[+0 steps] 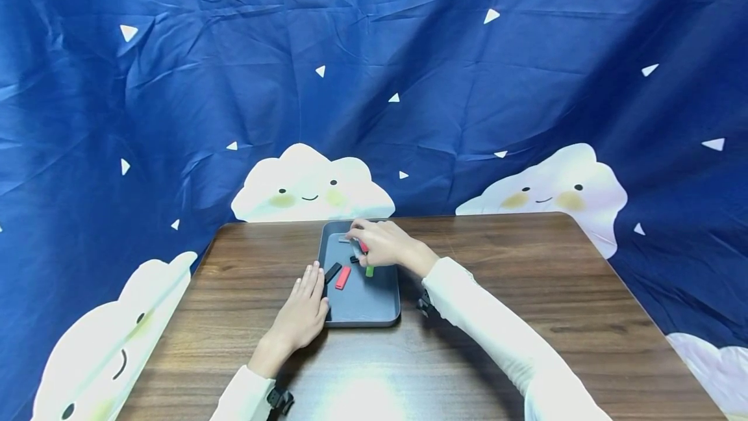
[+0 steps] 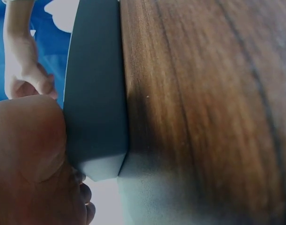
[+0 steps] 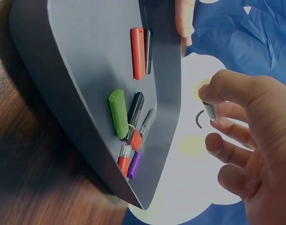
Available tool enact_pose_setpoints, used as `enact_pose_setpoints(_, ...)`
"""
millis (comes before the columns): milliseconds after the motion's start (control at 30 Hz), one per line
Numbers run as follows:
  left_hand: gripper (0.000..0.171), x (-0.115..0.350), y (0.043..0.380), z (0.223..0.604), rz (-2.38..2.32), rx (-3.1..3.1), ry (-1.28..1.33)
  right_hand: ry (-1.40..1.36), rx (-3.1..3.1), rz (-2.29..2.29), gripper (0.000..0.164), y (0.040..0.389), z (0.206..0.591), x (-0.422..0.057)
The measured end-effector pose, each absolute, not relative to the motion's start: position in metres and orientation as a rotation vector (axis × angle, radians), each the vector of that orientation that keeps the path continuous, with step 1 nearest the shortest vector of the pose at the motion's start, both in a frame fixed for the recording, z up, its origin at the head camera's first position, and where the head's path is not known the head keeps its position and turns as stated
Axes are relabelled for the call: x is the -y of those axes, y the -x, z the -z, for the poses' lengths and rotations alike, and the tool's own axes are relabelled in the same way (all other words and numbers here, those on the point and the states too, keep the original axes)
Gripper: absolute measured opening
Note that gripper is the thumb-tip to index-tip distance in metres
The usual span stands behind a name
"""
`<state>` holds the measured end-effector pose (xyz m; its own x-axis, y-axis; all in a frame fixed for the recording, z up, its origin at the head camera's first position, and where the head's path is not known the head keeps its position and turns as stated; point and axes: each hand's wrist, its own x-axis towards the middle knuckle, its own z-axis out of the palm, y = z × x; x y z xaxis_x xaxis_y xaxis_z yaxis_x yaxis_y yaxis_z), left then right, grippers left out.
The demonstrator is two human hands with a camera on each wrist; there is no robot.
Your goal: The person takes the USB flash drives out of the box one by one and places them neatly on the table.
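Note:
A grey tray [image 1: 362, 307] holds several small sticks that look like USB flash drives. My left hand [image 1: 305, 310] rests along its left rim with fingers straight. Over the far part of the tray, my right hand [image 1: 382, 243] pinches a small silver stick [image 3: 210, 111] between thumb and fingers; its other end is hidden by the fingertips. A red stick [image 1: 343, 278] and a black stick [image 1: 333, 272] lie near my left fingers. Below my right hand lie a green stick [image 3: 118, 114], a second black stick [image 3: 135, 110] and a purple stick [image 3: 135, 165].
The tray stands on a brown wooden table [image 1: 497, 265], at its far edge. A blue curtain [image 1: 374, 115] printed with white clouds hangs behind. A dark wrist camera [image 1: 280, 400] sits on the left sleeve.

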<state>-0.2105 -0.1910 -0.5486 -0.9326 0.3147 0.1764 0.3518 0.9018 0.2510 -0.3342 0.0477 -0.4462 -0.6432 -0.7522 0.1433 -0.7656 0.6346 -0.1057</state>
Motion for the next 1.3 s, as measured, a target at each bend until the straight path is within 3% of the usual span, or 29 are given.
enact_pose_setpoints(600,0.062,0.187,0.208,0.528,0.457,3.001,0.489,-1.258,2.737,-0.253,0.053,0.333,0.447,-0.069)
enact_pose_setpoints(1300,0.062,0.192,0.210,0.539,0.468,2.939,0.519,-1.147,2.812,-0.245,0.056,0.331,0.440,-0.097)
